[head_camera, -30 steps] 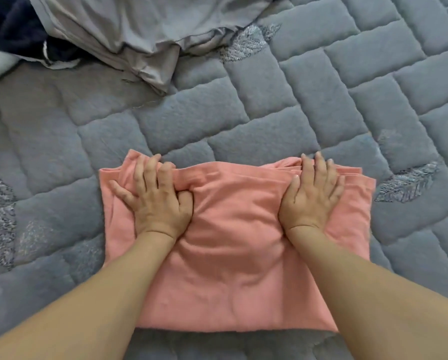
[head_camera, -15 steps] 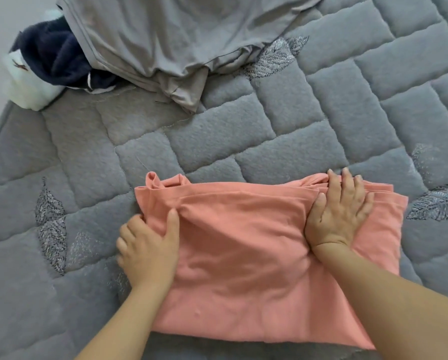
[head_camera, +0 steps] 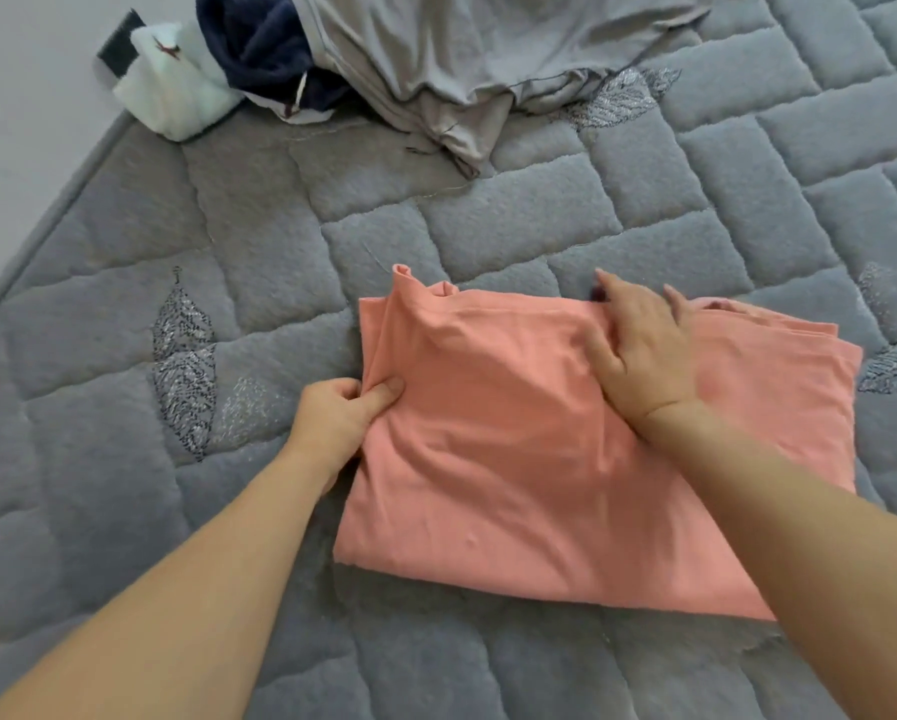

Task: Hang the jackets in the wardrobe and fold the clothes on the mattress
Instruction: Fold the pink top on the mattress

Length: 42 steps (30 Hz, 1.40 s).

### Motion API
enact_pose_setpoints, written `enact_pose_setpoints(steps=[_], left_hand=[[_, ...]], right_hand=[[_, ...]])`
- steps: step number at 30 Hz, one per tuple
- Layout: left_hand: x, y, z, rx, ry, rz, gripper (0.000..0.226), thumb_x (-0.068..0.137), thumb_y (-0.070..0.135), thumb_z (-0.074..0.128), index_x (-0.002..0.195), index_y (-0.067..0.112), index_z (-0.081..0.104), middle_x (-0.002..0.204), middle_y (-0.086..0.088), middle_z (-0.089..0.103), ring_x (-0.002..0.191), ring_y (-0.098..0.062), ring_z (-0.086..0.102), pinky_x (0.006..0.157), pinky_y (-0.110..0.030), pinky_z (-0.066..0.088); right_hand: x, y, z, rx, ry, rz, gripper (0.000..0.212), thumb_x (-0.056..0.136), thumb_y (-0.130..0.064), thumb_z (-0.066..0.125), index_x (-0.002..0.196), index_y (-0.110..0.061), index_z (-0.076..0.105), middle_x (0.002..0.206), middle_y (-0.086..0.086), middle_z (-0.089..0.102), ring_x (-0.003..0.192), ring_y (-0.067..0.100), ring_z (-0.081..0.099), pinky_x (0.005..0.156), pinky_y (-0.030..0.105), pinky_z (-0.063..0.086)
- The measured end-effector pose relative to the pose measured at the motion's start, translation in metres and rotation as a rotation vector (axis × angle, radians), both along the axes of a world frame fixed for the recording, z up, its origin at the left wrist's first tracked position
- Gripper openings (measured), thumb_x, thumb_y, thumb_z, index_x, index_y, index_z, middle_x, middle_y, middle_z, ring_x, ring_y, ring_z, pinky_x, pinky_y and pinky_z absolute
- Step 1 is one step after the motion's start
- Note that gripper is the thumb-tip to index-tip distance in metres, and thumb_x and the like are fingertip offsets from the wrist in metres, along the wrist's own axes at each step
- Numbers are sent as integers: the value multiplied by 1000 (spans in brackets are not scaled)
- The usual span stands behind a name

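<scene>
Pink garment (head_camera: 565, 459): a folded, roughly rectangular bundle lying flat on the near middle of the mattress (head_camera: 488, 236). Its far edge is bunched, with a small peak at the far left corner, and layered edges show at the far right.

Left hand (head_camera: 339, 415): at the bundle's left edge, about halfway along it. The thumb lies on top of the cloth and the fingers curl beneath, so it pinches the layers together, probably to lift that side over for the next fold.

Right hand (head_camera: 638, 350): lies on the far right part of the bundle with its fingers fairly straight and spread, reaching toward the far edge. It holds nothing. It seems to pin the cloth down so the bundle stays put while the left side is worked.

Step in hand: by my reading, folding the bundle left to right to narrow it.

Grey garment (head_camera: 462, 59): heaped loose at the far middle of the mattress, well apart from the pink one and not yet folded.

Dark blue cloth (head_camera: 264, 44): at the far left, partly tucked under the grey heap.

White item (head_camera: 176, 90): just left of the dark blue cloth, at the mattress's far left edge. What it is I cannot tell.

Progress: one piece is partly folded and at least the grey one remains. No jacket or wardrobe is in view.

Risk: the loose far edge may slip out of line as the side is lifted.
</scene>
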State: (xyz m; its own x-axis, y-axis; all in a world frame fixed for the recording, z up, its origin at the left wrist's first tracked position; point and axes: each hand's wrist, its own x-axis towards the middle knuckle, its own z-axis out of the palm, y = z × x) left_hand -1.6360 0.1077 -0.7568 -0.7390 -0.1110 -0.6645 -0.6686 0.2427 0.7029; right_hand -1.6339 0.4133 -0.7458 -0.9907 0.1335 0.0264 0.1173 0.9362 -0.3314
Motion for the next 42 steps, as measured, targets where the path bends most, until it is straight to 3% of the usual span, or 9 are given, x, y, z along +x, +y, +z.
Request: enact_pose_setpoints(steps=[9,15,18,22,26,31,34,39,42], left_hand=[[7,-1,-3,82,89,-50,28,83,28,80,80,2,71,75,-5,72,65,-12,63,62,-28,52],[89,-5,26,305,-192,-96,14,89,19,71,102,13,71,98,-11,76,91,-29,72,85,-45,59],[89,-54,54,174,-104,0,8,93,13,65,88,17,69,103,-18,73,93,-31,68,90,-50,53],[45,-139,143,37,170,101,10,92,13,64,83,18,65,90,-9,67,85,-24,61,80,-39,50],[29,-168,269,-101,601,14,10,78,25,60,73,25,69,69,13,60,66,-7,51,63,-26,43],[72,-102,346,-43,695,-239,17,79,20,57,81,27,73,69,11,63,64,-5,54,59,-24,46],[117,-41,334,15,590,-361,21,81,19,56,94,22,72,80,-5,73,68,-11,61,61,-35,54],[212,74,257,16,345,-571,33,77,26,51,84,54,67,69,19,69,63,-1,61,61,-27,53],[285,138,197,9,170,-773,20,71,35,45,80,32,63,59,11,63,57,-8,57,56,-28,48]], right_hand=[[-62,-114,-11,47,-260,89,48,93,-61,40,109,-19,57,115,3,64,114,27,54,95,45,31],[-36,-154,22,-22,-443,113,29,102,-41,35,89,-21,52,115,11,64,112,33,56,91,41,32],[-30,-210,60,-329,-449,65,30,105,-33,34,92,-12,51,116,19,62,108,33,55,79,33,31],[-53,-275,153,-815,-264,-70,43,105,-34,34,106,-3,63,108,9,64,101,21,58,93,33,42],[-67,-296,257,-1372,-92,-177,39,92,-50,58,80,-16,73,77,-4,74,71,5,68,70,19,55],[-40,-240,315,-2013,7,-144,44,102,-46,41,105,-10,65,91,9,72,95,24,66,92,36,52],[12,-174,302,-2014,50,-224,37,101,-44,40,83,-16,58,77,4,59,81,19,60,78,29,50],[145,-57,223,-1771,33,-539,34,103,-39,39,76,-24,53,71,-5,58,67,10,59,64,23,48],[241,15,153,-1410,-71,-840,30,101,-43,44,82,-25,58,82,-10,62,78,8,59,66,23,46]])
